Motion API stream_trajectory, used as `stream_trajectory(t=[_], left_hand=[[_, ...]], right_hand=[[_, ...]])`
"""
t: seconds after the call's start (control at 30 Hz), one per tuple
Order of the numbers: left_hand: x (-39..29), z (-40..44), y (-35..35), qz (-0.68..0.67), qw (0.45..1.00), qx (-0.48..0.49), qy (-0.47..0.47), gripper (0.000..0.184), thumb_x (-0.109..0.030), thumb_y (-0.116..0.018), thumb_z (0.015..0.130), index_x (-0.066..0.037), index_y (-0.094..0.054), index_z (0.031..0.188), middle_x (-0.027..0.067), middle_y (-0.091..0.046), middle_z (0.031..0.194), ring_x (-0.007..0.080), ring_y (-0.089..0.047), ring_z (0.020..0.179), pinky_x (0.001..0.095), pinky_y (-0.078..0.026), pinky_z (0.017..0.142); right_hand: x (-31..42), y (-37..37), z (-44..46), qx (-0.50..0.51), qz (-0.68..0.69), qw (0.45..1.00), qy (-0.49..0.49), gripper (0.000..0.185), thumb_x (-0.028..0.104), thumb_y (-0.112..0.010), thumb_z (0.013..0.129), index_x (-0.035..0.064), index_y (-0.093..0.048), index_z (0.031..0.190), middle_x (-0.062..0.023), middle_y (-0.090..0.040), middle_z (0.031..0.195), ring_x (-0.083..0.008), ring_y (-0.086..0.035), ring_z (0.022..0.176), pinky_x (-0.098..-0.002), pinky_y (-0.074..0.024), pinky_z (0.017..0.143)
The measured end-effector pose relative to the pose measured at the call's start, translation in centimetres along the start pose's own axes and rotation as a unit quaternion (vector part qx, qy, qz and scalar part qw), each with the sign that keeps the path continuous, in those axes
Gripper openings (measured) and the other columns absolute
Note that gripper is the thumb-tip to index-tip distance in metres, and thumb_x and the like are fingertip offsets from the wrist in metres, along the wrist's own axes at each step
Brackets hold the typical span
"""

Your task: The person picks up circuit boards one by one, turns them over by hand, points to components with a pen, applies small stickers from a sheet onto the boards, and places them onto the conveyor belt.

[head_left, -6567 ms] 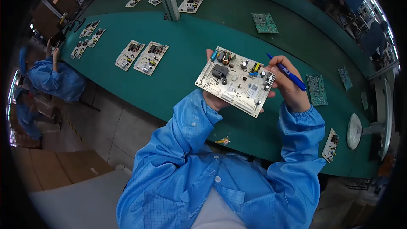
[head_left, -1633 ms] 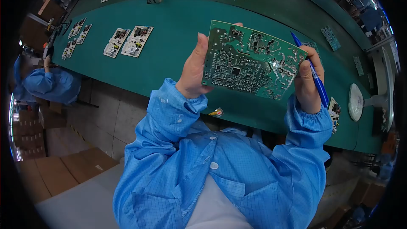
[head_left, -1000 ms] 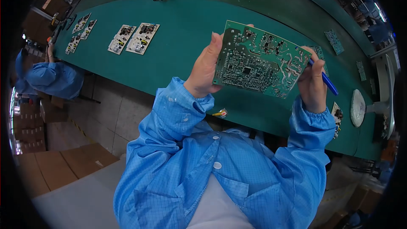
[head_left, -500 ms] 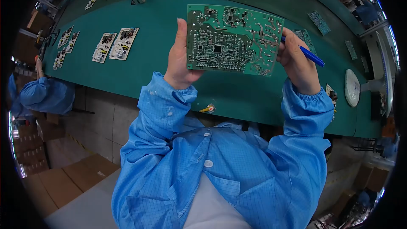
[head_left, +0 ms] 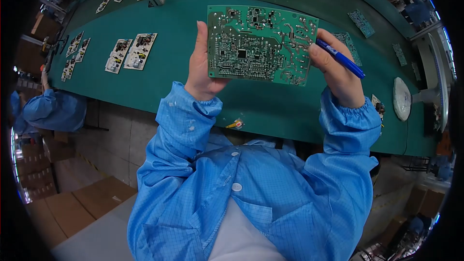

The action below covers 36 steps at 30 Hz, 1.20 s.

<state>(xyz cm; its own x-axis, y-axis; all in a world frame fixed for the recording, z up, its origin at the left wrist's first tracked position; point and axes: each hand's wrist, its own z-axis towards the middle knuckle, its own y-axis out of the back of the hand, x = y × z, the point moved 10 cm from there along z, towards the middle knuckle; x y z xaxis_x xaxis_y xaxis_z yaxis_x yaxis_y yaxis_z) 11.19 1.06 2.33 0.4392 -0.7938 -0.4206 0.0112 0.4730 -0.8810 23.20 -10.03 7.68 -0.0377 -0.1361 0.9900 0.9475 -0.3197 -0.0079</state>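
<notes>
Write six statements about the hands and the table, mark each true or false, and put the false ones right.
1. The left hand holds a board. True.
2. A pen is in the right hand. True.
3. A small yellow item lies near the near edge of the table. True.
4. The held board rests flat on the table. False: it is held up, green soldered side toward the camera.
5. The pen is red. False: it is blue.
6. The pair of boards nearest the left hand lies soldered side up. False: their component sides face up.
</notes>
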Motion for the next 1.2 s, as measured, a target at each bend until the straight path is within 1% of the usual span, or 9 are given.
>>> stream_trajectory(t=[0.13,0.67,0.77,0.83,0.97,1.07,1.13,1.17,1.2], left_hand=[[0.0,0.0,-0.3,0.006,1.0,0.012,-0.003,0.065,-0.058,-0.028,0.092,-0.006,-0.045,0.125,0.0134,-0.057,0.115,0.0267,-0.059,0.103,0.0415,-0.052,0.085],[0.1,-0.1,-0.6,0.053,0.999,0.002,-0.009,0.065,-0.057,-0.026,0.093,-0.005,-0.045,0.126,0.013,-0.058,0.114,0.0245,-0.06,0.102,0.0389,-0.053,0.084],[0.2,-0.1,-0.1,0.034,0.999,-0.015,-0.006,0.065,-0.058,-0.027,0.093,-0.006,-0.046,0.126,0.0147,-0.059,0.113,0.0281,-0.062,0.099,0.0417,-0.054,0.083],[0.1,-0.1,-0.4,0.091,0.996,-0.005,-0.015,0.066,-0.057,-0.026,0.093,-0.005,-0.041,0.13,0.0132,-0.055,0.119,0.0237,-0.059,0.104,0.0373,-0.053,0.085],[-0.1,0.2,-1.3,0.127,0.991,-0.035,-0.03,0.07,-0.059,-0.026,0.091,-0.005,-0.034,0.135,0.0134,-0.052,0.123,0.0229,-0.058,0.107,0.0361,-0.052,0.086],[-0.8,0.3,-1.5,0.168,0.984,-0.027,-0.045,0.074,-0.059,-0.034,0.089,-0.005,-0.028,0.139,0.0131,-0.05,0.126,0.022,-0.056,0.108,0.0352,-0.05,0.089],[-2.1,0.5,-2.7,0.298,0.95,0.062,-0.073,0.072,-0.054,-0.045,0.086,-0.005,-0.032,0.137,0.0136,-0.052,0.124,0.0215,-0.056,0.109,0.0349,-0.048,0.093],[-2.7,0.6,-2.6,0.299,0.949,0.063,-0.075,0.072,-0.054,-0.045,0.086,-0.005,-0.032,0.137,0.0136,-0.052,0.124,0.0215,-0.056,0.109,0.0349,-0.048,0.093],[-3.6,0.6,-3.4,0.366,0.92,0.088,-0.111,0.07,-0.051,-0.05,0.085,-0.005,-0.034,0.135,0.0141,-0.052,0.124,0.0213,-0.056,0.109,0.0346,-0.047,0.093]], right_hand=[[0.7,-0.6,-0.4,-0.006,-0.043,0.999,-0.014,0.042,0.014,-0.068,0.081,-0.0033,-0.051,0.116,-0.0082,-0.062,0.099,-0.0106,-0.057,0.088,-0.0243,-0.0459,0.077],[0.6,-0.9,-0.6,-0.028,-0.018,0.999,-0.007,0.046,0.013,-0.073,0.077,-0.0039,-0.05,0.114,-0.0085,-0.063,0.097,-0.0112,-0.059,0.085,-0.0232,-0.0474,0.074],[0.5,-0.7,-0.4,-0.036,0.001,0.999,-0.002,0.043,0.014,-0.072,0.078,-0.0037,-0.052,0.111,-0.0075,-0.064,0.095,-0.0101,-0.058,0.083,-0.0225,-0.0471,0.072],[0.4,-0.4,-0.3,-0.04,-0.024,0.999,-0.002,0.038,0.015,-0.072,0.078,-0.0028,-0.055,0.107,-0.0066,-0.064,0.092,-0.0094,-0.058,0.081,-0.0219,-0.0465,0.07],[0.4,-0.2,-0.2,-0.061,-0.027,0.998,-0.004,0.034,0.015,-0.072,0.078,-0.0016,-0.058,0.104,-0.0059,-0.064,0.09,-0.0091,-0.058,0.079,-0.0216,-0.046,0.069],[0.8,-0.1,0.0,-0.064,-0.03,0.997,0.012,0.032,0.015,-0.072,0.079,-0.0001,-0.059,0.103,-0.0059,-0.064,0.089,-0.0097,-0.058,0.078,-0.0216,-0.0459,0.069],[1.9,0.3,0.0,-0.078,-0.1,0.99,0.058,0.031,0.011,-0.073,0.076,0.0008,-0.059,0.101,-0.0068,-0.064,0.092,-0.0102,-0.058,0.077,-0.0224,-0.0461,0.069],[1.4,0.6,0.1,-0.077,-0.1,0.99,0.06,0.031,0.011,-0.073,0.076,0.0008,-0.059,0.101,-0.0068,-0.064,0.092,-0.0102,-0.058,0.077,-0.0224,-0.0461,0.069],[1.9,1.3,0.0,-0.102,-0.132,0.977,0.132,0.03,0.008,-0.073,0.075,0.0011,-0.058,0.1,-0.0086,-0.064,0.094,-0.0119,-0.059,0.079,-0.0243,-0.0471,0.072]])
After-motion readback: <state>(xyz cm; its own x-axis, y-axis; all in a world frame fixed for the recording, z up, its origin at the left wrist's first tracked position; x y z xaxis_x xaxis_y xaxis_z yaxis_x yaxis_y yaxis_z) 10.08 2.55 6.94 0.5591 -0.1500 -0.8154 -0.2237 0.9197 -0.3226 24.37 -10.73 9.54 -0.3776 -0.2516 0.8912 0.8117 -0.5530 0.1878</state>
